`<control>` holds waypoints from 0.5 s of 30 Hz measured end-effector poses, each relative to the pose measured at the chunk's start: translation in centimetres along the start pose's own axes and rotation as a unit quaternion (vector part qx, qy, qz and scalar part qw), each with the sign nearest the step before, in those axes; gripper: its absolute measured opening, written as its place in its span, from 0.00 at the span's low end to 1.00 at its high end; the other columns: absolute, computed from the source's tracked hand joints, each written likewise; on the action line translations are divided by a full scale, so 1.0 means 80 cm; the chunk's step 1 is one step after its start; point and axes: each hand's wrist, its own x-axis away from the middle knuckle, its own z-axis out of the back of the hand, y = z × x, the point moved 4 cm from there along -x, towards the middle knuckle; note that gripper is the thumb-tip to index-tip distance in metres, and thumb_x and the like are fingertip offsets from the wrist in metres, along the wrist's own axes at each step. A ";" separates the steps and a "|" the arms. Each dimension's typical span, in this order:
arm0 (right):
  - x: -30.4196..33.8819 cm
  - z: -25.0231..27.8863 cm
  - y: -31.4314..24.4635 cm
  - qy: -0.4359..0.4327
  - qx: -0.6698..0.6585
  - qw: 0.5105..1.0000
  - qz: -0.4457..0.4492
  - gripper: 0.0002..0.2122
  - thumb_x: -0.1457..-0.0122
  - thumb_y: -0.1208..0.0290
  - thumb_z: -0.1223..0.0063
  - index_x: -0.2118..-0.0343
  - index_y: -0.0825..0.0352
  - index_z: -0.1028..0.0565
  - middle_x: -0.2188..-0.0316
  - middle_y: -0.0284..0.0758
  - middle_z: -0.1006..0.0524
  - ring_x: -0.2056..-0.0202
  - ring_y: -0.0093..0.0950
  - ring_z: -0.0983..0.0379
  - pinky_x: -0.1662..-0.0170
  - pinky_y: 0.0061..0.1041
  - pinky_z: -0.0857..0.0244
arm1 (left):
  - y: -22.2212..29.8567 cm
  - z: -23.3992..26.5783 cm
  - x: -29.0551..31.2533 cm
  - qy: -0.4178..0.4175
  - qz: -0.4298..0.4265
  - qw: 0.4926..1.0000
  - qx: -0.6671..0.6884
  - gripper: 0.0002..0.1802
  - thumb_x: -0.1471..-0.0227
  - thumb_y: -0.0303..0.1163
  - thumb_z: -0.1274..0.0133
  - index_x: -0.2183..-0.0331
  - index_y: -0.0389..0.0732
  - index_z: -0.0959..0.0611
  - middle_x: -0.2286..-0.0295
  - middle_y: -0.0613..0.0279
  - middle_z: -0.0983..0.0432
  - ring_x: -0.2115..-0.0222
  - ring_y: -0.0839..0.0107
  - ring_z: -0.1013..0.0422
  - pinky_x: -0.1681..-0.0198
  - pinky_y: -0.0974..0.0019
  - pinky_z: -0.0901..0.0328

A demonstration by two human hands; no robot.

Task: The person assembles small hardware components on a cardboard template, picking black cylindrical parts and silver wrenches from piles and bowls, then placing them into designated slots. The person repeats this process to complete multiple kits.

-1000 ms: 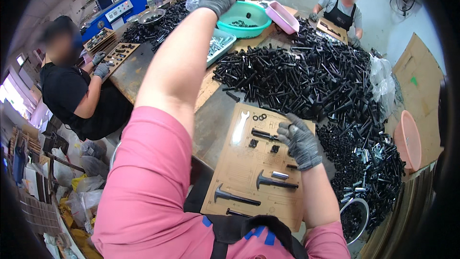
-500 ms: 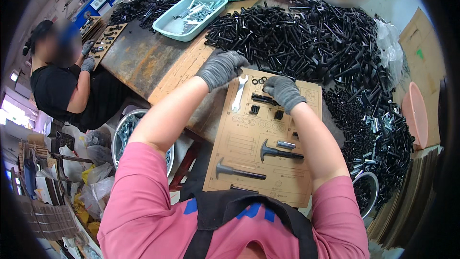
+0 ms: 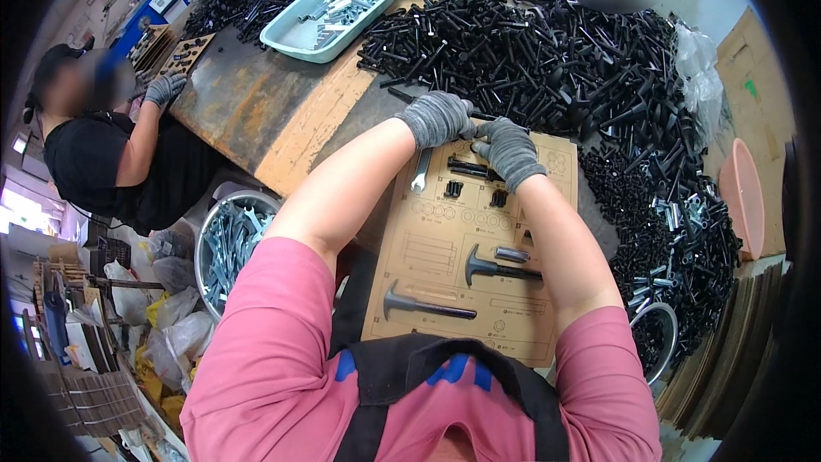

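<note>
My left hand [image 3: 438, 118], in a grey glove, is closed at the top edge of a printed cardboard sheet [image 3: 428, 244]. My right hand [image 3: 511, 156], gloved alike, almost meets it there, its fingers pinched. Whatever lies between the fingertips is hidden. Below my left hand a silver open-end wrench [image 3: 421, 173] rests on the sheet. Black bolts [image 3: 469, 168] lie beside my right hand, with small black screws [image 3: 453, 189] under them. Lower down are a silver sleeve [image 3: 511, 254] and two black T-shaped pieces, one upper [image 3: 496, 269] and one lower [image 3: 428, 301].
A large heap of black bolts [image 3: 513, 60] covers the table beyond the sheet. A pale green tray [image 3: 286, 50] holds silver sleeves. A metal basin [image 3: 205, 261] of wrenches stands at the left, where a co-worker [image 3: 111, 145] sits. A pink basin [image 3: 742, 197] leans at the right.
My left hand has moved right, over the sheet's top edge, to my right hand. The black rings seen near my right hand before are now covered. The view has shifted slightly.
</note>
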 end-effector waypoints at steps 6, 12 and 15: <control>-0.018 -0.014 0.007 -0.017 0.019 1.000 -0.001 0.09 0.52 0.66 0.50 0.68 0.60 0.24 0.69 0.39 0.24 0.66 0.37 0.28 0.61 0.34 0.34 | 0.009 0.008 0.010 -0.005 -0.015 0.998 -0.057 0.11 0.59 0.34 0.47 0.67 0.47 0.21 0.66 0.56 0.28 0.65 0.59 0.30 0.62 0.61 0.34; -0.021 -0.021 0.006 -0.007 0.000 1.000 0.026 0.10 0.52 0.64 0.50 0.68 0.59 0.24 0.67 0.37 0.25 0.65 0.36 0.28 0.61 0.34 0.34 | 0.005 -0.010 0.024 0.008 0.150 0.987 0.060 0.11 0.57 0.38 0.48 0.67 0.51 0.20 0.65 0.57 0.29 0.64 0.61 0.30 0.62 0.62 0.34; -0.019 -0.021 0.003 -0.001 0.000 1.000 0.027 0.09 0.51 0.64 0.50 0.68 0.60 0.24 0.67 0.37 0.24 0.65 0.36 0.28 0.61 0.33 0.34 | 0.010 -0.008 0.029 0.030 0.146 0.987 0.057 0.11 0.57 0.39 0.48 0.67 0.49 0.19 0.66 0.58 0.29 0.65 0.61 0.30 0.62 0.62 0.34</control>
